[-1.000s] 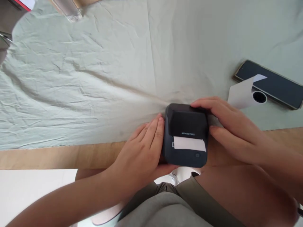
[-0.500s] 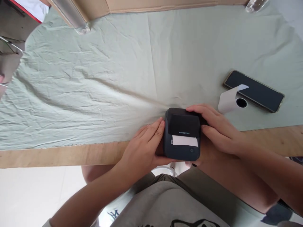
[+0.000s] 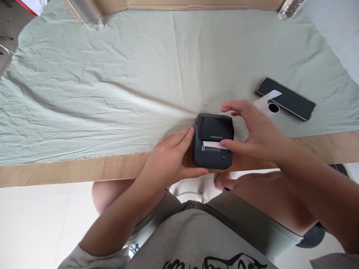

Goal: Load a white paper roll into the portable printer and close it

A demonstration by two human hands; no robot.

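Right hand [image 3: 259, 130] has shifted: fingers off printer [image 3: 210, 160], spread, thumb on paper strip [image 3: 211, 144]. Left hand [image 3: 168, 158], fingers together, cups printer at table edge [image 3: 112, 169]. Looks like strip handling; calls for steady bracing.

We count two bare hands, one left hand [image 3: 169, 158] and one right hand [image 3: 258, 130], and between us we find one label printer [image 3: 215, 127] with one round button [image 3: 223, 157] and one white paper strip [image 3: 211, 144]; we also make it one paper roll [image 3: 261, 105], one phone [image 3: 294, 100], two clear posts [image 3: 85, 15] [image 3: 291, 8], one stretch of cardboard [image 3: 196, 4], one pale green cloth [image 3: 134, 56] and one wooden table [image 3: 84, 169], and for clothing we tally one grey shirt [image 3: 190, 235] and one pair of shorts [image 3: 246, 216]
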